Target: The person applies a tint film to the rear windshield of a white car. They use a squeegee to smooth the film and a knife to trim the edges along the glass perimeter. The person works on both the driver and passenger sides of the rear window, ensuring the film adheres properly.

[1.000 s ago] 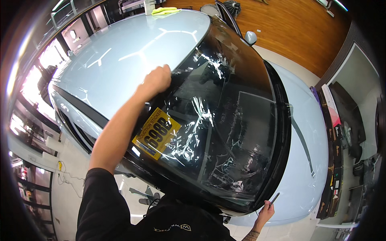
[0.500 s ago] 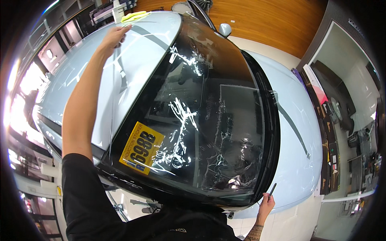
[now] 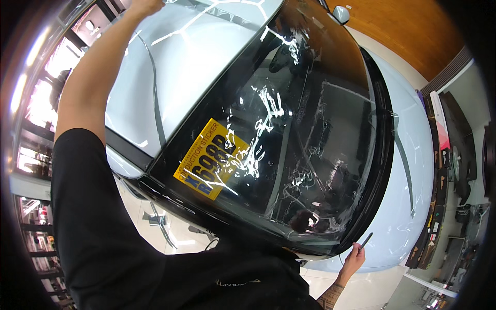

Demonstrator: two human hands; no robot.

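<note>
Gripping a slim dark pen-like tool [image 3: 367, 239], the right hand [image 3: 354, 258] has its fingers clamped round the shaft. Left hand [image 3: 146, 7] is partly cut off by the upper edge; cannot tell whether its fingers are pinched or apart. Just beyond the tool's tip: pale-blue hood [image 3: 421, 175]. Risk: a careless wrist turn, if the tip is hard, scratches paint. Between the hands: what looks like wrinkled clear film [image 3: 268, 111] on the windshield [image 3: 258, 70], near a yellow sticker [image 3: 209, 155]. Risk: uneven pull deepens creases. Below the left fingers: glossy roof [image 3: 217, 59]; a dragging sleeve [image 3: 85, 181] could smear it.
</note>
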